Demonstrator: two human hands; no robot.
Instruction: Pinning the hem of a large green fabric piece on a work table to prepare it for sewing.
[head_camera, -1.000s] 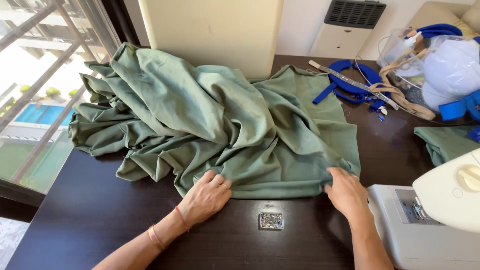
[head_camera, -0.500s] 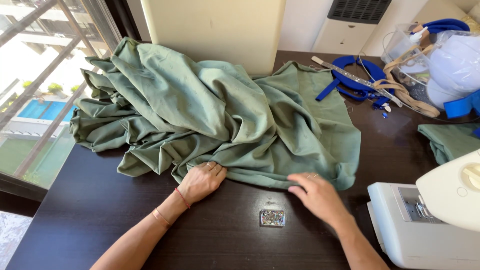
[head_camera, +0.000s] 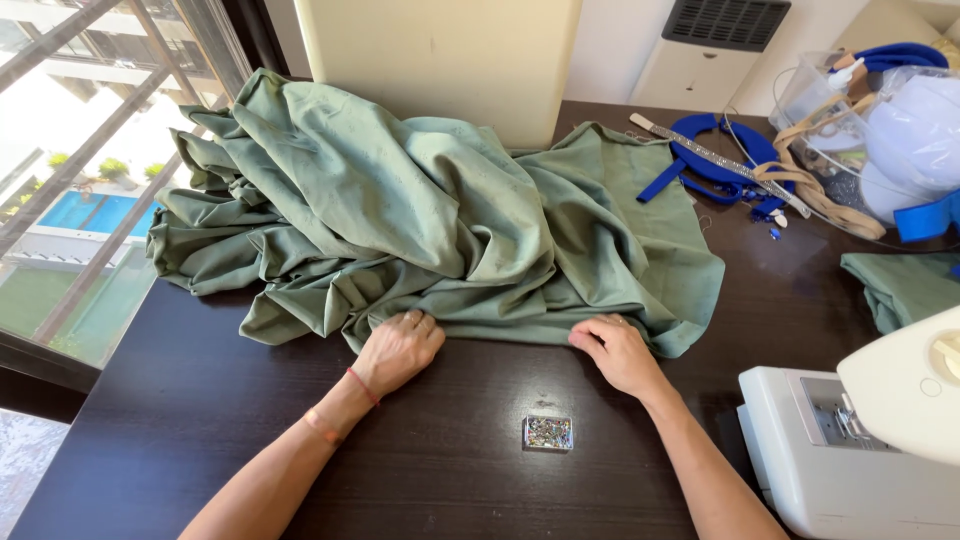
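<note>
Both hands at the near edge of a green cloth on a dark table.

The left hand (head_camera: 398, 350) and right hand (head_camera: 618, 352) pinch the hem of the green cloth (head_camera: 430, 220), fingers curled together on it; dark table (head_camera: 180, 400) stands by a window (head_camera: 70, 170), a pin box (head_camera: 548, 432) and sewing machine (head_camera: 860, 440) nearby.

dark wooden table (head_camera: 180, 420), sunlit barred window (head_camera: 90, 190) at left, cream wall (head_camera: 620, 40), white vented unit (head_camera: 700, 50)
</note>
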